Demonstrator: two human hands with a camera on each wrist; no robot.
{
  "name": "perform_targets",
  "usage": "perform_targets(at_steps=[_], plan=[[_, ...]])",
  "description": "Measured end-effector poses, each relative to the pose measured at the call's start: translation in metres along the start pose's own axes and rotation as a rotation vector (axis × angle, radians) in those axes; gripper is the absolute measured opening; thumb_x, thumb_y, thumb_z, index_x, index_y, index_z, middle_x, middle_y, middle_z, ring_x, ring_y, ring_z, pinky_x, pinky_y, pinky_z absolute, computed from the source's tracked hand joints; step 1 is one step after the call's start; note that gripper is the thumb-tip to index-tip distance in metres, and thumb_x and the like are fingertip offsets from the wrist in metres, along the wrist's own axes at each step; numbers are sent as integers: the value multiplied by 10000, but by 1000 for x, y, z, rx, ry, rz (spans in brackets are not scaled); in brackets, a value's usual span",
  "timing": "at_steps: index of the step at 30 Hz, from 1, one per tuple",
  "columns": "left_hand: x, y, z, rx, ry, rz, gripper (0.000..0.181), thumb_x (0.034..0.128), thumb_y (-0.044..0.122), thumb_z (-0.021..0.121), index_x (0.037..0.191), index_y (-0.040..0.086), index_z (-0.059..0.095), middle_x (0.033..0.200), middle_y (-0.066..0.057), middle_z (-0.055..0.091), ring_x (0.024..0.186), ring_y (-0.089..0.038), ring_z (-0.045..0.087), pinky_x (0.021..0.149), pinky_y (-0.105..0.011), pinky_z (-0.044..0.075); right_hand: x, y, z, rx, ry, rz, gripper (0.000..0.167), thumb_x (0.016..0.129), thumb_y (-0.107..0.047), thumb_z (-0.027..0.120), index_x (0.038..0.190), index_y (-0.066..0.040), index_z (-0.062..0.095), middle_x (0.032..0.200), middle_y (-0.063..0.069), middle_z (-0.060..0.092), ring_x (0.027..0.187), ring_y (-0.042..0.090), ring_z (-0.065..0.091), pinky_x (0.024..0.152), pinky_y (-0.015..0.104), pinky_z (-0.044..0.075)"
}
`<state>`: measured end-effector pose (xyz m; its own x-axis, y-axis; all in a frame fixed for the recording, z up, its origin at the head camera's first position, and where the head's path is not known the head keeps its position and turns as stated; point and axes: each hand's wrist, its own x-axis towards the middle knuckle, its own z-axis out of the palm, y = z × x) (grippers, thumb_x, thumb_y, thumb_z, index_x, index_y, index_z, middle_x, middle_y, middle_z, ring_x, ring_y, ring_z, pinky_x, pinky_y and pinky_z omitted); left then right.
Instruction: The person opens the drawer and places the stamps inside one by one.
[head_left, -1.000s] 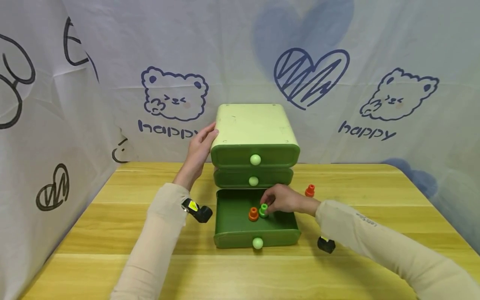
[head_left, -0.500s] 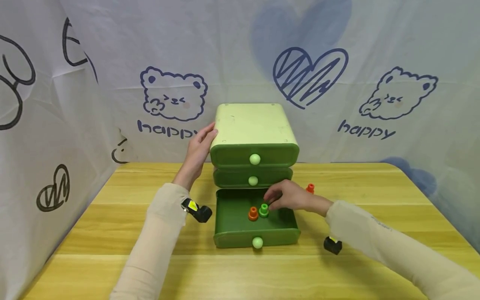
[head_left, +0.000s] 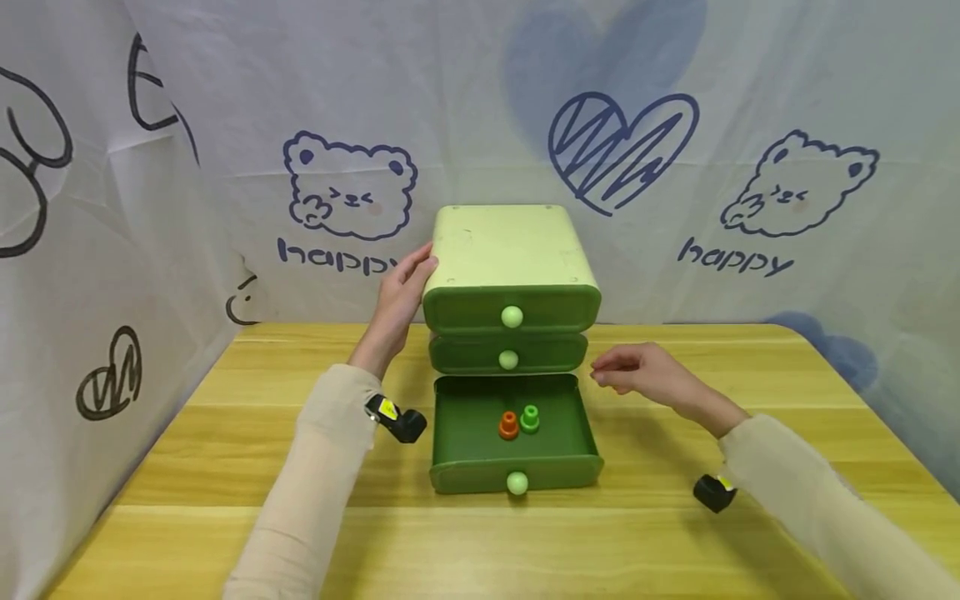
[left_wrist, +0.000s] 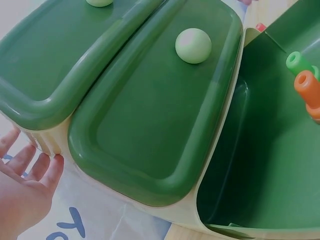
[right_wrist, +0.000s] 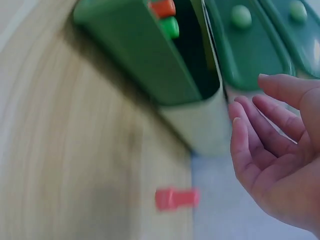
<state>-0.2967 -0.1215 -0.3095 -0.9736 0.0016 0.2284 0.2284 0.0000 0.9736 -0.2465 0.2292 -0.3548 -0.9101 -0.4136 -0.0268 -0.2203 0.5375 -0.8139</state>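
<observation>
My left hand (head_left: 399, 296) rests with straight fingers against the left side of a small drawer cabinet (head_left: 510, 242) with a cream shell and green drawers. The bottom drawer (head_left: 468, 417) is pulled out. On its floor stand an orange stepped peg (head_left: 509, 426) and a green one (head_left: 530, 418), side by side. To the right of the cabinet my right hand (head_left: 660, 379) hovers above the table, its fingers loosely bent and holding nothing. Close by lies a red stepped peg (right_wrist: 176, 198), clearly seen in the right wrist view but mostly covered by the hand in the head view.
The two upper drawers are closed, each with a round pale green knob (head_left: 512, 317). The cabinet stands on a wood-grain table (head_left: 300, 475). A white cloth (head_left: 480, 125) with drawn bears and hearts hangs behind and at the left.
My right hand has left the green peg, which stays in the drawer, and has moved right to beside the cabinet near the red peg. My left hand has stayed in place.
</observation>
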Motion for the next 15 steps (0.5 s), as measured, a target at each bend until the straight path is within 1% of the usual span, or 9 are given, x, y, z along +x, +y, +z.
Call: perform_targets(at_steps=[3, 7, 11, 15], plan=[[0, 0, 0, 2, 2, -3, 495, 1004, 309, 520, 1463, 145, 437, 1483, -41, 418, 1309, -177, 410, 1048, -323, 390, -4, 18, -9, 7, 70, 35, 370, 948, -193, 642, 1196, 80, 613, 1121, 221, 657, 979, 334, 628, 802, 430, 555], [-1, 1, 0, -2, -1, -12, 497, 1005, 311, 518, 1467, 149, 430, 1488, -37, 412, 1308, -177, 411, 1045, -322, 393, -7, 36, -17, -17, 156, 87, 370, 971, -182, 608, 1214, 96, 596, 1150, 225, 638, 1029, 332, 609, 820, 447, 550], [0, 1, 0, 2, 6, -15, 502, 1004, 317, 517, 1467, 146, 430, 1494, -42, 402, 1320, -186, 400, 1054, -326, 384, -5, 46, -19, -19, 221, 122, 389, 975, -168, 597, 1240, 116, 568, 1199, 251, 606, 1062, 346, 591, 840, 448, 543], [0, 1, 0, 5, 5, -22, 503, 1002, 329, 518, 1465, 152, 433, 1493, -39, 405, 1317, -181, 400, 1055, -324, 381, 1, 52, -17, -25, 254, 125, 387, 960, -125, 613, 1243, 132, 557, 1204, 274, 600, 1038, 347, 597, 819, 434, 552]])
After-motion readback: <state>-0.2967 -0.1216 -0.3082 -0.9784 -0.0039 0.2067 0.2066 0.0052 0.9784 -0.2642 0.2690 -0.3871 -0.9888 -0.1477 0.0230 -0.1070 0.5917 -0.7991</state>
